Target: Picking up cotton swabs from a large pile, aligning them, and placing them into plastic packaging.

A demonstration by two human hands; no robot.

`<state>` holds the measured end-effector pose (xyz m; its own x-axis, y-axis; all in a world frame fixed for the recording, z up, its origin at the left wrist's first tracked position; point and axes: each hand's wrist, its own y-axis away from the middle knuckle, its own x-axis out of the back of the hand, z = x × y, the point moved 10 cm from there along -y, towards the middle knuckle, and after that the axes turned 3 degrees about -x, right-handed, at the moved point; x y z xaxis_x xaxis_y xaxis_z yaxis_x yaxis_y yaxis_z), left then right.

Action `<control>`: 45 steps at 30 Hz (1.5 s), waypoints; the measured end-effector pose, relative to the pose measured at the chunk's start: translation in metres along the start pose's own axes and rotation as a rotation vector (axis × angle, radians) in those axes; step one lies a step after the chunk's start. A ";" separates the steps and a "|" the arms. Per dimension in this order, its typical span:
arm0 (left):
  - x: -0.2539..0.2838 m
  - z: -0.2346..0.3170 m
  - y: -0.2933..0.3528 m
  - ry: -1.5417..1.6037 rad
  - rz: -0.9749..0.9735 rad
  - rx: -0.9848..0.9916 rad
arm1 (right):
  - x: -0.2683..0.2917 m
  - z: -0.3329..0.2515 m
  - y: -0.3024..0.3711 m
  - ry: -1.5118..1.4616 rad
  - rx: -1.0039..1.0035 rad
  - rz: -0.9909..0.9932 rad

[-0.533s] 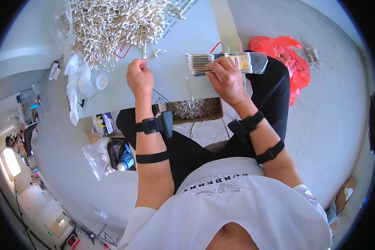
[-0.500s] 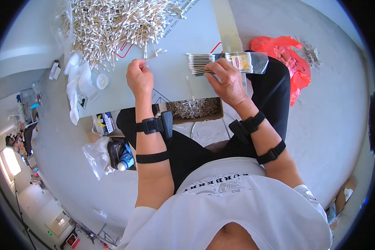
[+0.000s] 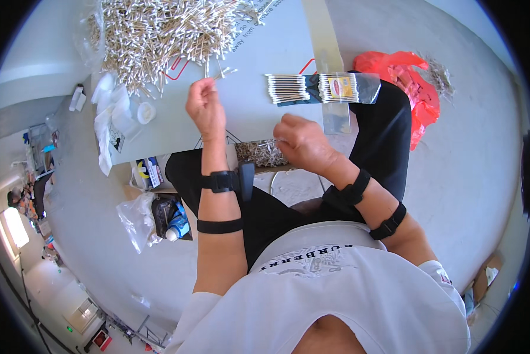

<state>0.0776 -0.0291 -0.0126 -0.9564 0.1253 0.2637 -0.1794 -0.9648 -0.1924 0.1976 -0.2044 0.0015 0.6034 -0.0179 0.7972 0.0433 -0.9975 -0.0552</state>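
My left hand (image 3: 205,107) is raised over the grey table (image 3: 247,112), its fingers pinched shut on a thin cotton swab just below the big heap of cotton swabs (image 3: 165,35). My right hand (image 3: 303,143) hovers at the table's near edge with its fingers curled under and hidden. It is beside a small clear container of swabs (image 3: 264,153). A clear packet of bundled cotton swabs (image 3: 321,88) lies flat on the table beyond the right hand, apart from it.
White wrappers and a small round lid (image 3: 146,112) lie at the table's left end. A red plastic bag (image 3: 415,82) sits on the floor to the right. Under the table stand a box and a bag with a bottle (image 3: 173,221).
My right hand has let go of the swab packet and pulled back toward me to the table's edge. The packet now lies free. The left hand stays raised near the heap.
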 end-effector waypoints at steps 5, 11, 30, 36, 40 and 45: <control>-0.066 0.028 0.038 0.302 -0.093 -0.045 | 0.078 0.060 0.009 -0.554 -0.270 0.750; -0.102 0.036 0.042 0.440 -0.130 0.011 | 0.059 0.085 -0.004 -0.677 -0.284 0.871; -0.132 0.061 0.089 -0.799 -0.642 -0.518 | 0.088 0.071 -0.012 0.064 -0.068 0.277; -0.133 0.058 0.090 -0.828 -0.615 -0.524 | 0.080 0.074 -0.014 0.166 -0.042 0.343; -0.133 0.058 0.090 -0.821 -0.604 -0.522 | 0.082 0.071 -0.015 0.171 -0.023 0.353; -0.133 0.058 0.089 -0.816 -0.597 -0.523 | 0.078 0.072 -0.018 0.223 -0.016 0.347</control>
<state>0.2019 -0.1453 -0.0097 -0.2849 0.1601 0.9451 -0.8129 -0.5628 -0.1497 0.3011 -0.1826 0.0220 0.3923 -0.3660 0.8439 -0.1461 -0.9306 -0.3357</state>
